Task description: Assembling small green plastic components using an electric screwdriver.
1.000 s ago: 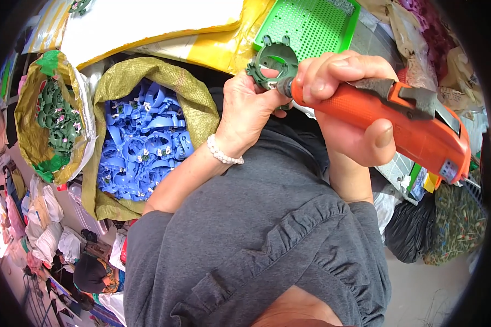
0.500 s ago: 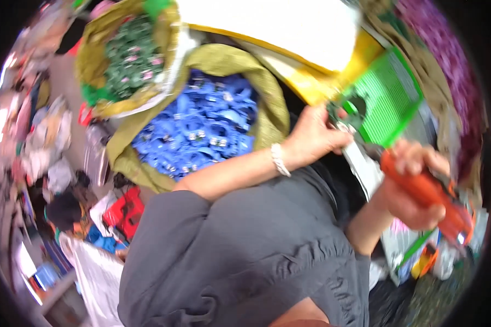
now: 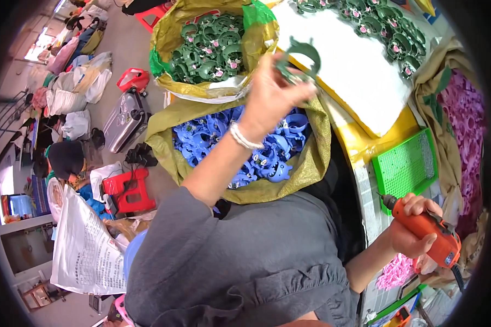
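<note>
My left hand (image 3: 268, 97), a white bracelet at its wrist, is closed on a dark green curved plastic piece (image 3: 305, 50), slightly blurred. It is over the blue-filled sack, close to the rim of a yellow-green sack (image 3: 161, 41) of similar green pieces (image 3: 208, 49) with small pink details. Below my left forearm, an olive woven sack (image 3: 311, 177) contains many blue plastic pieces (image 3: 278, 155). On the right, my right hand (image 3: 406, 237) grips an orange electric screwdriver (image 3: 439, 245). Its bit points up and left, near the green tray and touching no piece.
A white board (image 3: 360, 92) with yellow edging bears several green pieces (image 3: 401, 41) along its far side. A green perforated tray (image 3: 377, 169) sits at right, beside a sack of purple-pink pieces (image 3: 463, 120). Pink bits (image 3: 396, 271) lie below the screwdriver. A red stool (image 3: 128, 191) stands left.
My left hand has carried the green piece left, from beside the green tray towards the green-filled sack. The screwdriver is now apart from that piece. The whole view has shifted.
</note>
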A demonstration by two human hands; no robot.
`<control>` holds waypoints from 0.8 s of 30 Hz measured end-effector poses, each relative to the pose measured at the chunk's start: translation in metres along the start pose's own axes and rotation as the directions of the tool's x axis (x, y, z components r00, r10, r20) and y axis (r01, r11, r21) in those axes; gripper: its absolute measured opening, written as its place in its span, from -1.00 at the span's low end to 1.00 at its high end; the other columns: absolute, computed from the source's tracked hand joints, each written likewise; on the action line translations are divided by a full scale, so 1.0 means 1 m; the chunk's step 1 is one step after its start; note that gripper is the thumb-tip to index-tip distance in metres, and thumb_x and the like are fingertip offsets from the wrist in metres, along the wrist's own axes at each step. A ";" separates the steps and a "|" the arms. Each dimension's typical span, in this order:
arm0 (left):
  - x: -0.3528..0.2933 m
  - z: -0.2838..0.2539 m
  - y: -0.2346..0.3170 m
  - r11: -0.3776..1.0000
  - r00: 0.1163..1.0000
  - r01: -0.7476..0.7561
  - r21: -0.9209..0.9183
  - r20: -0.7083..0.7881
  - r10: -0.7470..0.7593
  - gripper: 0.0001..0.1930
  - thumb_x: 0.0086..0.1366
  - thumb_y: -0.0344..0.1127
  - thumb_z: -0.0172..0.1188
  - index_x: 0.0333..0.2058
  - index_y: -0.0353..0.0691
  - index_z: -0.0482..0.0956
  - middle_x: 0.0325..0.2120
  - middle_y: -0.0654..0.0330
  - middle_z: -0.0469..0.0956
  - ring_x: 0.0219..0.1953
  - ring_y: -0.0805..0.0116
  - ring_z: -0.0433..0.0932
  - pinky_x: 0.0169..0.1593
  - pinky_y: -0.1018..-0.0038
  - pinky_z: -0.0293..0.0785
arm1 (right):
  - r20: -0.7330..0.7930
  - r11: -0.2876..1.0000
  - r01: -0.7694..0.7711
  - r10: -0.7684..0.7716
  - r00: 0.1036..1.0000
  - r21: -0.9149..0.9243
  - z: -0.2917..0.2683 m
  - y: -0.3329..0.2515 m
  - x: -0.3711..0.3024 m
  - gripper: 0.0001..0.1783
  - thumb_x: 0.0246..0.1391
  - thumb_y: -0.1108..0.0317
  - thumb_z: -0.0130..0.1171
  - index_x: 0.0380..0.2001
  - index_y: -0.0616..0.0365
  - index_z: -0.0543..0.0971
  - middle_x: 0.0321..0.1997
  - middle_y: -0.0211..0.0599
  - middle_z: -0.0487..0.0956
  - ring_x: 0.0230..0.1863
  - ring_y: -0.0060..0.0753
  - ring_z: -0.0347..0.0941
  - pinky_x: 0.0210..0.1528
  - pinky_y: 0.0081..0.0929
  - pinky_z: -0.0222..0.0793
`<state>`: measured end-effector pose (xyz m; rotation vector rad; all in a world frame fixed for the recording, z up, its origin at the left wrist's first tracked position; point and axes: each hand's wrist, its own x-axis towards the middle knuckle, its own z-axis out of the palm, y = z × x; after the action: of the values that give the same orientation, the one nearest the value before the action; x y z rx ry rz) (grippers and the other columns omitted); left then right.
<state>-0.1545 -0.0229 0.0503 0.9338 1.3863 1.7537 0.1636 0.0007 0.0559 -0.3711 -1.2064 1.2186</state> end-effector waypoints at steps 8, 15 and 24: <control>0.080 -0.120 0.016 0.970 0.947 -0.081 0.231 -0.287 0.147 -0.70 -0.01 -0.42 0.30 -0.27 -0.26 0.44 -0.41 0.24 0.54 -0.41 0.44 0.55 -0.47 0.54 0.52 | -0.060 0.998 -0.029 0.026 0.998 -0.053 0.010 0.001 -0.001 -0.39 -0.03 -0.11 -0.04 -0.19 0.30 0.35 -0.48 -0.22 0.39 -0.52 -0.39 0.29 -0.38 -0.40 0.20; 0.107 -0.175 -0.015 0.412 0.767 0.234 0.881 -0.427 0.479 0.08 -0.19 0.10 0.37 0.16 -0.44 0.01 0.18 -0.27 -0.08 0.25 -0.12 -0.07 0.26 0.18 -0.11 | -0.081 0.998 -0.029 0.025 0.996 -0.051 0.011 0.002 -0.002 -0.41 -0.05 -0.08 0.05 -0.22 0.28 0.35 -0.50 -0.27 0.41 -0.56 -0.43 0.30 -0.47 -0.46 0.21; 0.144 -0.058 0.013 0.518 0.897 -0.302 0.800 0.054 0.439 -0.53 -0.05 -0.14 0.26 -0.21 -0.37 0.51 -0.27 0.00 0.53 -0.25 0.18 0.53 -0.15 0.41 0.44 | -0.117 0.998 -0.056 0.053 0.992 -0.023 0.004 0.004 0.002 -0.43 -0.07 -0.05 0.10 -0.23 0.26 0.33 -0.51 -0.27 0.42 -0.56 -0.44 0.29 -0.47 -0.46 0.22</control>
<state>-0.2764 0.0714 0.0700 1.7103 2.3043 1.4656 0.1578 0.0028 0.0552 -0.4908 -1.1186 1.2118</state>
